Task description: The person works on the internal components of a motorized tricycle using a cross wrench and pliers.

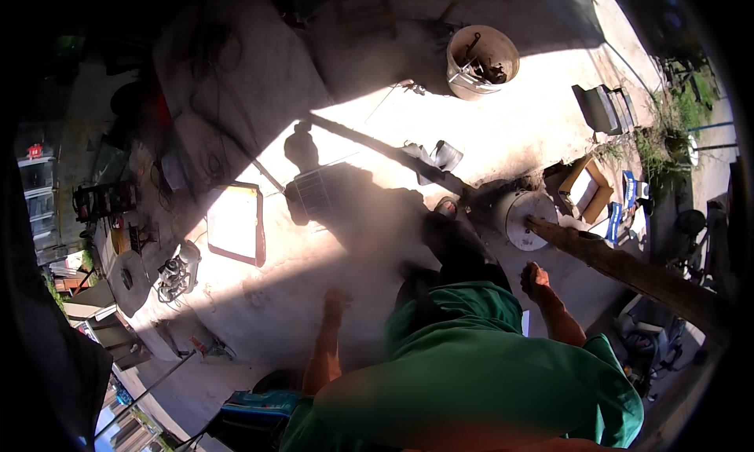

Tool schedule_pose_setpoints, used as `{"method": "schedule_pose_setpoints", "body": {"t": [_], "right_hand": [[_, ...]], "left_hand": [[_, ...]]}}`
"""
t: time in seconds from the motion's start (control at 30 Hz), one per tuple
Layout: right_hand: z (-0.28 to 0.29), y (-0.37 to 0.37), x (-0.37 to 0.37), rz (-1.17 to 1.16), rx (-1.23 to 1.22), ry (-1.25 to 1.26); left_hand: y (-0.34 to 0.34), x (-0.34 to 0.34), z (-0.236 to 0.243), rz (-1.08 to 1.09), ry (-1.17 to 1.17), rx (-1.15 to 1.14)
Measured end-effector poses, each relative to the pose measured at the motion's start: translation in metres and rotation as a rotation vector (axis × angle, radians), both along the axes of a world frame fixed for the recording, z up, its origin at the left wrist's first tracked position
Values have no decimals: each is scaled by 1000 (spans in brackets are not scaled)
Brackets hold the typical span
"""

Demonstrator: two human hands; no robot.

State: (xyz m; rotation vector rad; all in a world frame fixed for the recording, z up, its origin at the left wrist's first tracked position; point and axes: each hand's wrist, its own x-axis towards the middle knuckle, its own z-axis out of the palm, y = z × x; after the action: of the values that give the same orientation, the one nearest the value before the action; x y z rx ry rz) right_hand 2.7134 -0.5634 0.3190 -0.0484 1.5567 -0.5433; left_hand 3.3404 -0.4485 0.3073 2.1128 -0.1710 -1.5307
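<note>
Right hand [536,280] is a closed fist, empty, near the wooden pole [620,267]. Left hand [336,301] hangs over bare concrete floor [275,303], grip blurred, can't tell.

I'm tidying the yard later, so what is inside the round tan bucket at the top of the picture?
The bucket holds dark tangled pieces, and one dark rod leans against its inner wall. Its sunlit wall hides the lower contents, and what the pieces are is too small to tell.

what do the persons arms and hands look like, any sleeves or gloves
Both forearms are bare and so are both hands: the left hand and the right hand show no gloves, watch or bands that can be made out. A short-sleeved green shirt covers the upper arms.
</note>
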Motion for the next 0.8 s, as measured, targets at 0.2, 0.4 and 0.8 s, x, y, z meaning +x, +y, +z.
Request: {"method": "schedule_pose_setpoints", "body": {"t": [0.2, 0.4, 0.8], "right_hand": [[35, -95, 22, -6, -191, -9], [-5, -133, 21, 59, -306, -106], [-17, -8, 18, -352, -265, 51]], "left_hand": [[-13, -44, 28, -66, 184, 24], [-88, -40, 93, -148, 167, 33], [-222, 95, 2, -304, 467, 211]]}}
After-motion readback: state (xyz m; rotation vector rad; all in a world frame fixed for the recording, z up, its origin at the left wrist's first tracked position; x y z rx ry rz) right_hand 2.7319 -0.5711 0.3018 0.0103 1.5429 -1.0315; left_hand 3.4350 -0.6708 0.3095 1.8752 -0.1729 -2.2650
